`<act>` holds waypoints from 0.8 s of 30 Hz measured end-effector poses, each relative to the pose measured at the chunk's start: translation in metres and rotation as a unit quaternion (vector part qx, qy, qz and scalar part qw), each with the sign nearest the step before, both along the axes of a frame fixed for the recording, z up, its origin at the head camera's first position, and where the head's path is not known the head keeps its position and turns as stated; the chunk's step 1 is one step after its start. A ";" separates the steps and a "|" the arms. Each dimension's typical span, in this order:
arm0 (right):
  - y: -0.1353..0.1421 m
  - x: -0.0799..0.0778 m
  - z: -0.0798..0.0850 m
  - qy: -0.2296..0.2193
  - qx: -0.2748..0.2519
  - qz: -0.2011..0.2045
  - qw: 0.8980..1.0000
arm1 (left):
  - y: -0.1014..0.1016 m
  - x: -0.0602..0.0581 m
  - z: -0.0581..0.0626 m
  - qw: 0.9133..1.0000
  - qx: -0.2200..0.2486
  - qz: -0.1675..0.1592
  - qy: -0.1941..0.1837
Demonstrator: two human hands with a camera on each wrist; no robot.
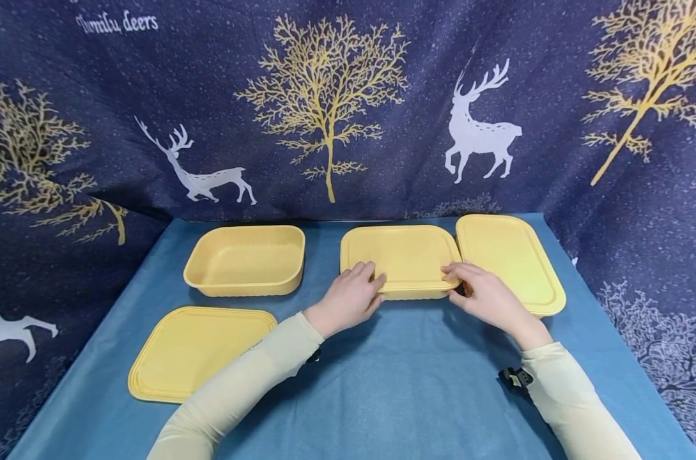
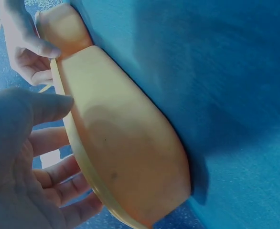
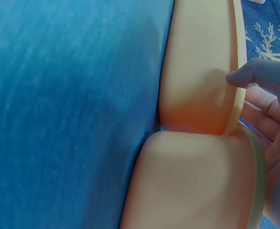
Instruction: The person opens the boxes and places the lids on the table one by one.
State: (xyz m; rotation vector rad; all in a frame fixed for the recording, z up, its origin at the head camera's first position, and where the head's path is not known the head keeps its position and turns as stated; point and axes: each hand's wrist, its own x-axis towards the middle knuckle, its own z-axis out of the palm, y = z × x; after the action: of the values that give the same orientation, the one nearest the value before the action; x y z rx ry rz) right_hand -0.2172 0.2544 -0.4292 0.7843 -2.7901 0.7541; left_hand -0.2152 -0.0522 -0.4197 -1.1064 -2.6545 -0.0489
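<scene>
A yellow rectangular food container point(image 1: 417, 295) stands at the back middle, with a yellow lid point(image 1: 405, 252) lying over its top. My left hand point(image 1: 350, 297) grips the lid's front edge left of the middle, fingers on top and thumb at the rim point(image 2: 80, 148). At the front right corner my right hand point(image 1: 488, 295) pinches the same lid. In the right wrist view its thumb point(image 3: 245, 76) lies just under the rim while the other fingers are over the top. Whether the lid is fully seated cannot be told.
Right beside it stands another lidded yellow container point(image 1: 511, 262), touching or nearly so. An uncovered yellow container point(image 1: 247, 259) is at the back left. Nearer me, a loose yellow lid point(image 1: 201, 351) lies flat on the blue cloth point(image 1: 394, 390), partly behind my left sleeve. A patterned curtain point(image 1: 376, 160) hangs behind.
</scene>
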 end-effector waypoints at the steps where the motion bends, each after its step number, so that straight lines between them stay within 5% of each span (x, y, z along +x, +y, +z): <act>1: 0.000 0.000 0.000 0.004 -0.002 0.001 1.000 | -0.001 0.000 0.000 1.000 0.006 -0.001 -0.005; 24: -0.031 0.013 -0.007 0.039 -0.004 -0.029 0.999 | -0.023 -0.006 -0.003 0.996 0.082 -0.011 -0.042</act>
State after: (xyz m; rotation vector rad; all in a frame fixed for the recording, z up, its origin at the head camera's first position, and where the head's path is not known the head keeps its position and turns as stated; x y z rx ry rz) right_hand -0.2038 0.2231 -0.4366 0.7125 -2.7266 0.7083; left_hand -0.2212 -0.0749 -0.4224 -1.1032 -2.6535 -0.3183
